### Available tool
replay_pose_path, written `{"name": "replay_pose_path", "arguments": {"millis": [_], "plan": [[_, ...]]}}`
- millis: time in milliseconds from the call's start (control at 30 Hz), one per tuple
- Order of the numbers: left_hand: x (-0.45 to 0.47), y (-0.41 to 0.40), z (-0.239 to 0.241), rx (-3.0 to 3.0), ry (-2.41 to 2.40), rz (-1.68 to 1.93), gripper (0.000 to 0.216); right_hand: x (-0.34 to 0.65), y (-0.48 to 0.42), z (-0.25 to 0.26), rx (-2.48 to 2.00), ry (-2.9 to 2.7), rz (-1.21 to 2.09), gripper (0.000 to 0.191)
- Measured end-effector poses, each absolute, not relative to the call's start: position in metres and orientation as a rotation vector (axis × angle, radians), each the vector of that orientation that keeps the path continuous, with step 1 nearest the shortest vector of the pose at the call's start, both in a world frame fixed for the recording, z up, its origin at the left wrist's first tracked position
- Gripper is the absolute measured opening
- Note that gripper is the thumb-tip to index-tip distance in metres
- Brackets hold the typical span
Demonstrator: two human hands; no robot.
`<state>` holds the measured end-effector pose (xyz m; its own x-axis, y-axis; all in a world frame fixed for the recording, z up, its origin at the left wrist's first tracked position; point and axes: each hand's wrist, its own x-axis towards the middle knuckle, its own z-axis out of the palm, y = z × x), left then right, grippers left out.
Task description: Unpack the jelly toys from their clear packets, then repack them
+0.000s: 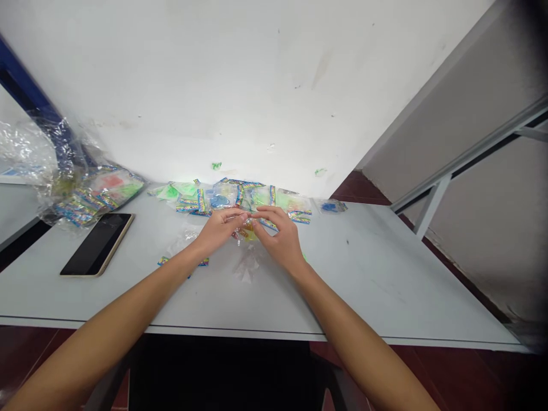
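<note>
Both hands meet over the middle of the table, pinching a small clear plastic packet [247, 233] with something yellow-orange in it. My left hand [222, 227] grips its left side between thumb and fingers. From the right, my right hand [278, 231] holds it with thumb and forefinger, the other fingers curled. What exactly lies between the fingertips is partly hidden. Just below, a crumpled clear wrapper [247, 265] rests on the table. Behind the hands lies a row of small clear packets [220, 197] with colourful printed strips and green or blue contents.
A black-screened phone [98, 245] lies at the left of the white table [363, 274]. Behind it, a large clear bag [85, 200] holds more packets. A wrapper with a printed strip [182, 251] is under my left forearm. The wall [240, 85] borders the table's back; a blue packet [331, 206] lies farther right.
</note>
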<state>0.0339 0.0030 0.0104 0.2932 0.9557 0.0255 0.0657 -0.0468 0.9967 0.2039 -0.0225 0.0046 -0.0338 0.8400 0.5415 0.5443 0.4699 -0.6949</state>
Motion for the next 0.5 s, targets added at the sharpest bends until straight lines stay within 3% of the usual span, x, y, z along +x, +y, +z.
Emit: {"name": "replay_pose_path", "arguments": {"millis": [500], "plan": [[0.0343,0.0029,0.0096,1.378,1.078,1.013,0.040,0.2047,-0.0223,0.0060,-1.218,-1.711,0.406,0.002]]}}
